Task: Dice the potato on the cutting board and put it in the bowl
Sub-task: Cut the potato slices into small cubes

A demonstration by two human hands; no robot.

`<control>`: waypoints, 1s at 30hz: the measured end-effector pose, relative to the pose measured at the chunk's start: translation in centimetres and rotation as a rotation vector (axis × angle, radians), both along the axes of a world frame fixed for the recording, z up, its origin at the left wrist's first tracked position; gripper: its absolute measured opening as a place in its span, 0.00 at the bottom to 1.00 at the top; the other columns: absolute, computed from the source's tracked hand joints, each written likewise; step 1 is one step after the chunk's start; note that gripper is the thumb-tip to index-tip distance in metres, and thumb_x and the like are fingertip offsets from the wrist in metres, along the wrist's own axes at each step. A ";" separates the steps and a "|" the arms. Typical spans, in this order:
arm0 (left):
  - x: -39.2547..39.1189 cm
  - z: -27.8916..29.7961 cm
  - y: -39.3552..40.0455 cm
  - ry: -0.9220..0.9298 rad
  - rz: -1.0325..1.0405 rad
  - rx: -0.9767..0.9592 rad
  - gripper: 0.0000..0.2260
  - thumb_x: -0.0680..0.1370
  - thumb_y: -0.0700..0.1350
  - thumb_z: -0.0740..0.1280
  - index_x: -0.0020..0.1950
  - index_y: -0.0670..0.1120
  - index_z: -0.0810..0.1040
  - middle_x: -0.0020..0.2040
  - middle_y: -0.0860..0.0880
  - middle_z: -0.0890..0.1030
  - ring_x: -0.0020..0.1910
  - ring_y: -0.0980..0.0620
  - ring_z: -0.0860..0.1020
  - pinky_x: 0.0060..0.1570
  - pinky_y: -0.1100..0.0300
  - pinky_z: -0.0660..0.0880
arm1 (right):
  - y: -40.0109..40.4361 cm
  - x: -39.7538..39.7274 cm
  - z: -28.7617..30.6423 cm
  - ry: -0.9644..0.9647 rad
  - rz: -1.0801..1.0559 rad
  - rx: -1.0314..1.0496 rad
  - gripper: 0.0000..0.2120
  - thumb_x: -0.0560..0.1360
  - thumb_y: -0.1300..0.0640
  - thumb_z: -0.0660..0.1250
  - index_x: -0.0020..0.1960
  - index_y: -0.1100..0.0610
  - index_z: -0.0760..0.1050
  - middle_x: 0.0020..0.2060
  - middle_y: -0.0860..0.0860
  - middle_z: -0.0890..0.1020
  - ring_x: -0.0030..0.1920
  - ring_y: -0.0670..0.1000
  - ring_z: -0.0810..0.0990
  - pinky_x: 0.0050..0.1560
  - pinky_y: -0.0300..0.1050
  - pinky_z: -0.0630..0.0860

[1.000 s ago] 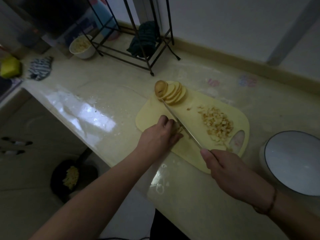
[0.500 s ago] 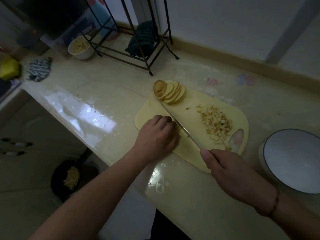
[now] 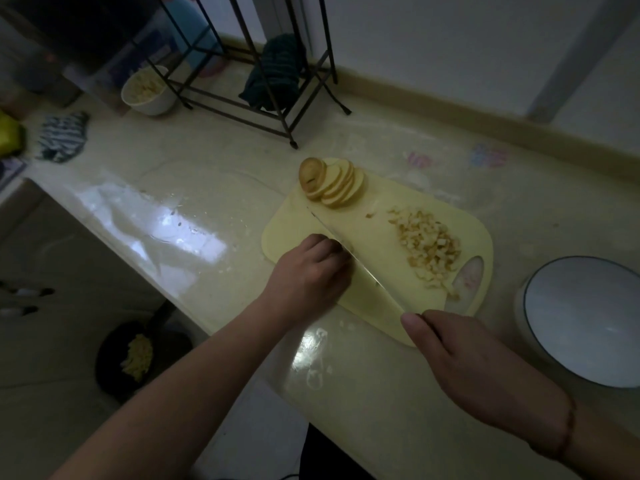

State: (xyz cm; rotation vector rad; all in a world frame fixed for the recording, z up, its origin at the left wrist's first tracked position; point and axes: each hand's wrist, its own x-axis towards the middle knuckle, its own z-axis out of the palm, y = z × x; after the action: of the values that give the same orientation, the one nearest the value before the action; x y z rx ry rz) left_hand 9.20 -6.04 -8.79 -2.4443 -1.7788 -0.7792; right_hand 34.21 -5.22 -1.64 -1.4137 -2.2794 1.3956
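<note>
A yellow cutting board (image 3: 381, 244) lies on the pale counter. Fanned potato slices (image 3: 332, 183) lean at its far corner, and a pile of diced potato (image 3: 429, 247) sits on its right side. My left hand (image 3: 308, 278) rests on the board's near-left part, fingers curled over a potato piece that is mostly hidden, right against the knife blade (image 3: 374, 275). My right hand (image 3: 478, 368) grips the knife handle at the board's near edge, with the blade pointing away to the left. A large white bowl (image 3: 588, 323) stands to the right of the board with nothing in it.
A black wire rack (image 3: 263, 109) with a dark cloth (image 3: 277, 71) stands behind the board. A small white bowl (image 3: 149, 91) of diced potato and a striped cloth (image 3: 62, 136) lie far left. The counter edge runs close to my body. A dark bin (image 3: 138, 355) sits on the floor.
My left hand's fingers have drawn back a little and curled tighter beside the blade. The knife has shifted slightly left with it. The slices, the diced pile and the bowl have not moved.
</note>
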 end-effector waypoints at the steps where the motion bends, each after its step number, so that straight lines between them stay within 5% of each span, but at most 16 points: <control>1: -0.1 -0.1 0.0 -0.007 -0.002 -0.006 0.06 0.77 0.40 0.70 0.49 0.38 0.84 0.45 0.42 0.82 0.45 0.40 0.79 0.42 0.51 0.78 | 0.0 0.0 0.1 -0.005 0.005 -0.003 0.25 0.76 0.37 0.49 0.33 0.54 0.68 0.27 0.51 0.72 0.33 0.46 0.73 0.39 0.42 0.68; 9: -0.2 -0.3 0.4 -0.067 -0.022 -0.001 0.07 0.75 0.38 0.72 0.51 0.38 0.84 0.48 0.41 0.83 0.47 0.40 0.81 0.45 0.51 0.79 | 1.6 -2.6 -0.7 -0.054 0.021 0.005 0.25 0.79 0.39 0.49 0.33 0.54 0.68 0.27 0.49 0.73 0.30 0.45 0.71 0.33 0.38 0.65; 14: -0.5 -0.2 0.6 -0.047 -0.036 0.005 0.04 0.76 0.38 0.71 0.47 0.37 0.83 0.46 0.42 0.82 0.45 0.42 0.80 0.43 0.51 0.79 | 2.8 -1.4 -0.6 -0.052 0.014 0.017 0.26 0.79 0.40 0.48 0.38 0.56 0.74 0.30 0.50 0.76 0.33 0.45 0.73 0.38 0.44 0.66; 20: -0.2 -0.2 0.2 -0.061 -0.017 0.006 0.05 0.77 0.38 0.72 0.48 0.37 0.83 0.47 0.41 0.81 0.47 0.41 0.80 0.45 0.50 0.78 | 2.5 -0.6 -0.4 -0.027 0.001 0.008 0.25 0.78 0.40 0.49 0.33 0.56 0.68 0.26 0.50 0.72 0.31 0.43 0.73 0.35 0.35 0.66; 30: -0.3 -0.1 -0.5 -0.034 -0.005 0.040 0.06 0.76 0.39 0.72 0.48 0.36 0.84 0.46 0.40 0.83 0.46 0.41 0.80 0.47 0.53 0.78 | 1.1 -0.9 0.0 0.019 0.025 0.026 0.26 0.73 0.34 0.47 0.31 0.53 0.66 0.26 0.46 0.73 0.32 0.44 0.72 0.33 0.37 0.65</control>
State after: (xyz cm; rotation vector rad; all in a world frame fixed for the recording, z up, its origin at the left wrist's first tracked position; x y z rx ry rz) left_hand 8.92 -6.51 -8.90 -2.4259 -1.7509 -0.8538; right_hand 33.28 -4.08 -1.64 -1.3630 -2.3030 1.3753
